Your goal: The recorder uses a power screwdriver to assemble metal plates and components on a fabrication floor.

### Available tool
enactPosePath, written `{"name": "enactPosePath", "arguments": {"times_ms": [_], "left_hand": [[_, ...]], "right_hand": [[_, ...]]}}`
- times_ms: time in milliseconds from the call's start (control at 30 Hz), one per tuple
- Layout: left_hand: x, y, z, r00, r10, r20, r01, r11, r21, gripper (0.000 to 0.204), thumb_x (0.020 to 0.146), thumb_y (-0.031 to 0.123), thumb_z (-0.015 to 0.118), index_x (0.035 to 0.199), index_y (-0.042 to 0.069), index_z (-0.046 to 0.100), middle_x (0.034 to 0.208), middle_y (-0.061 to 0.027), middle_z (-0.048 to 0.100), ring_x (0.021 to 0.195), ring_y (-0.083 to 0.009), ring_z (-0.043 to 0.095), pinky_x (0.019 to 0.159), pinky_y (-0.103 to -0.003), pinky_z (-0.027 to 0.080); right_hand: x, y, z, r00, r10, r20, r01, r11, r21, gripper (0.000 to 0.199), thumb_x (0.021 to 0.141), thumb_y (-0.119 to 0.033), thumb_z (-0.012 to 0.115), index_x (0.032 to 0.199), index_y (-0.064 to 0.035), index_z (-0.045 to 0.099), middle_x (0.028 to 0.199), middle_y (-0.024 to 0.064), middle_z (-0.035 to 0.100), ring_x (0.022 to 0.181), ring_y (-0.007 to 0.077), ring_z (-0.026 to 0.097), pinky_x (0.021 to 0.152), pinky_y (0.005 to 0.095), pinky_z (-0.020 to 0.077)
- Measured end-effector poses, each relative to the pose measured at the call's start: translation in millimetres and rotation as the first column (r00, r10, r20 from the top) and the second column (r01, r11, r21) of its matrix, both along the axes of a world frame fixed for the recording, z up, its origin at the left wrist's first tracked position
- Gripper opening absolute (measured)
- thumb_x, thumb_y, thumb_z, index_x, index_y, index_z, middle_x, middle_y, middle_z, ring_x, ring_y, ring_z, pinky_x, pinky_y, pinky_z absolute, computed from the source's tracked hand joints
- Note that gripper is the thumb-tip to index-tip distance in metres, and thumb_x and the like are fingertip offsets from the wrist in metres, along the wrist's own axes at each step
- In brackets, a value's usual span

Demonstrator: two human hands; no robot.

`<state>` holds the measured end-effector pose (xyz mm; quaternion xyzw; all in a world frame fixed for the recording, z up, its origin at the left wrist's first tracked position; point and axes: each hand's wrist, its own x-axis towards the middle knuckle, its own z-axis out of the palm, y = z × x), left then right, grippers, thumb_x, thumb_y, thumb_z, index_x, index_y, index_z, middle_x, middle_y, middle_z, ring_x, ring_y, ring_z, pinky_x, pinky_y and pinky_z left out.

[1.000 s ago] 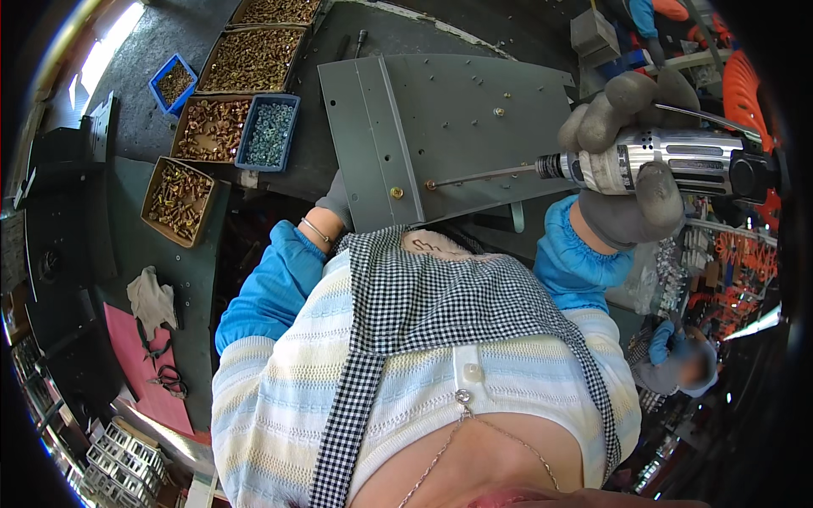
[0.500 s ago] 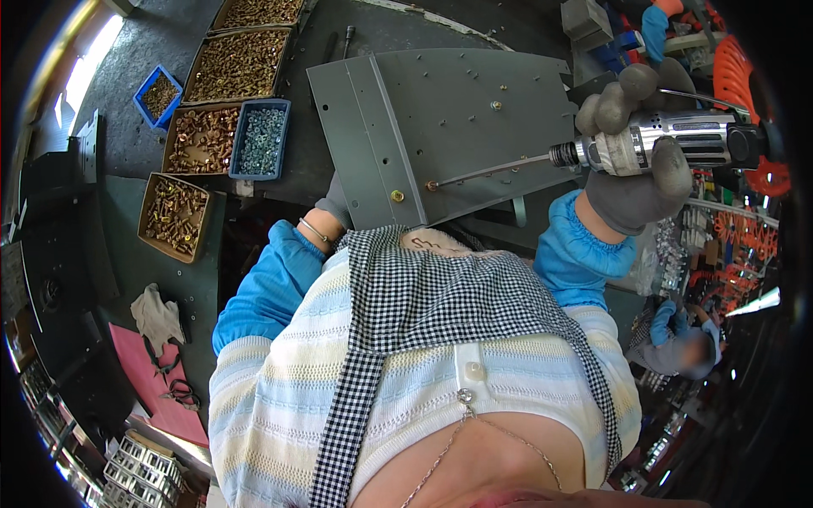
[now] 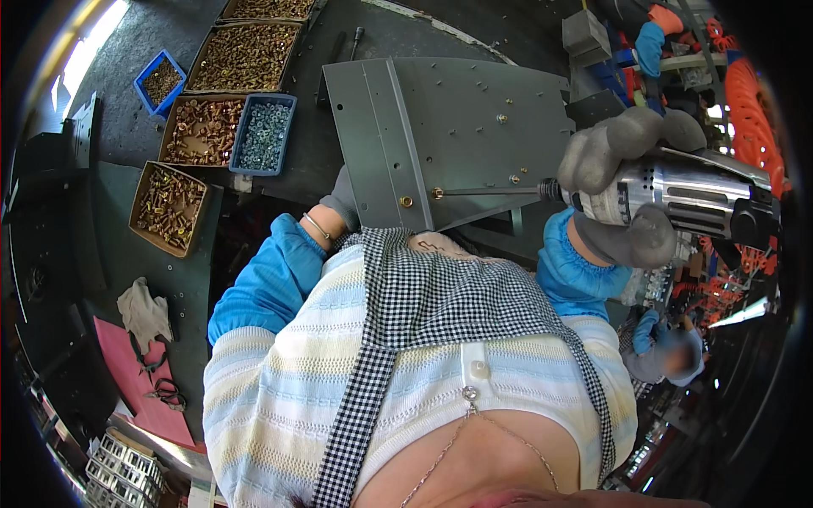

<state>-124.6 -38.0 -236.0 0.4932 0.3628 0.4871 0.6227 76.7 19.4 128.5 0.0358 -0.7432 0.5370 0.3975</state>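
A grey sheet-metal panel [image 3: 461, 127] with small holes and a few brass screws lies tilted on the dark bench. My right hand [image 3: 618, 182], in a grey glove, grips a silver power screwdriver [image 3: 686, 199]. Its long bit [image 3: 491, 192] reaches left to a brass screw [image 3: 438, 194] near the panel's lower edge; another brass screw [image 3: 406, 201] sits just left of it. My left hand [image 3: 341, 203], also gloved, is mostly hidden under the panel's lower left corner and appears to hold that edge.
Several trays of brass and steel fasteners stand at the upper left, among them a blue bin [image 3: 264, 134] and a cardboard box [image 3: 169, 207]. A rag [image 3: 144, 311] and a red mat [image 3: 135, 381] lie at the left. Another person [image 3: 669, 356] works at the lower right.
The screwdriver bit's tip has stayed on the brass screw while the view shifted slightly. My left hand has stayed under the panel's corner.
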Motion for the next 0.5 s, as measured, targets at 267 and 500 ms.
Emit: {"name": "enactPosePath", "arguments": {"times_ms": [267,500], "left_hand": [[-3.4,1.2,19.4,0.998,-0.046,0.037,0.048,0.998,-0.049,0.033,0.093,0.016,0.062,0.125,0.008,0.058,0.116,-0.0080,0.066,0.102,-0.0202,0.065,0.088,-0.031,0.054],[-21.0,-5.9,29.2,0.983,-0.115,-0.143,0.119,0.993,0.014,0.034,0.092,0.016,0.063,0.124,0.005,0.061,0.116,-0.0079,0.067,0.102,-0.0208,0.066,0.086,-0.031,0.054]], "right_hand": [[-2.8,-9.7,0.5,0.997,-0.061,-0.044,0.062,0.998,0.001,0.074,0.075,-0.010,0.060,0.145,-0.0026,0.037,0.126,0.0242,0.059,0.080,0.0234,0.065,0.057,0.0369,0.0478],[-0.9,-3.8,4.7,0.998,-0.025,-0.065,0.025,1.000,-0.001,0.072,0.078,-0.014,0.059,0.145,0.0003,0.036,0.130,0.0253,0.057,0.082,0.0231,0.064,0.059,0.0366,0.0486]]}}
